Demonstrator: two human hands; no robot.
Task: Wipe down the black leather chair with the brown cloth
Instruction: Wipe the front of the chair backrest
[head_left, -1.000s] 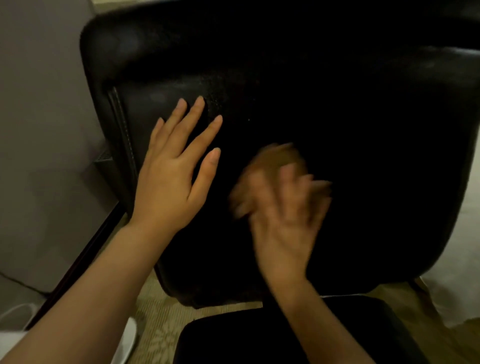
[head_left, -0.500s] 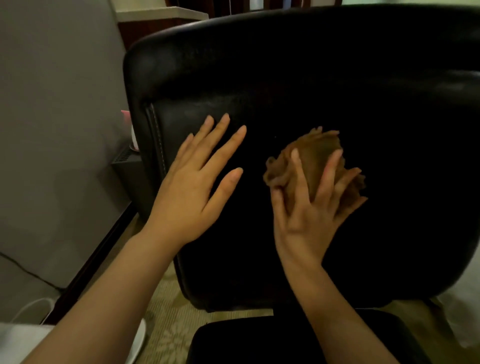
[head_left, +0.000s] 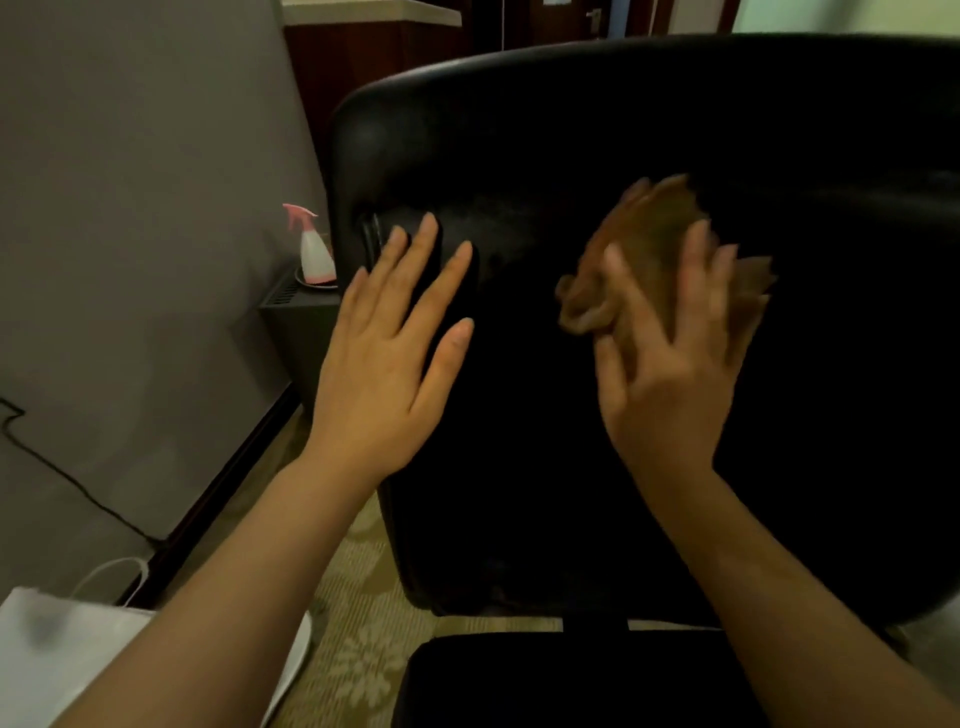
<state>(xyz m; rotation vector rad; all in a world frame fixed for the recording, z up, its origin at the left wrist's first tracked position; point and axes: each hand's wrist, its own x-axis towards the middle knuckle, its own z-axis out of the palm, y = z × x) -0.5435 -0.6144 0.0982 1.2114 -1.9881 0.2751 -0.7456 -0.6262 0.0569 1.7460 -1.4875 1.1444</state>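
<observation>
Black leather chair (head_left: 597, 130) backrest under flat, spread-fingered left hand (head_left: 384, 364) and right hand (head_left: 670, 384), fingers pressing brown cloth (head_left: 654, 249).

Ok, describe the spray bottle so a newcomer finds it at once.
Start at the black leather chair and look just past the backrest's left edge, toward the grey wall. There, on a low dark unit, stands the spray bottle: small, whitish, with a pink trigger head, the only pink thing in view.

Chair backrest (head_left: 623, 130) bare above both hands; spray bottle (head_left: 314, 249) stands just beside its left edge
</observation>
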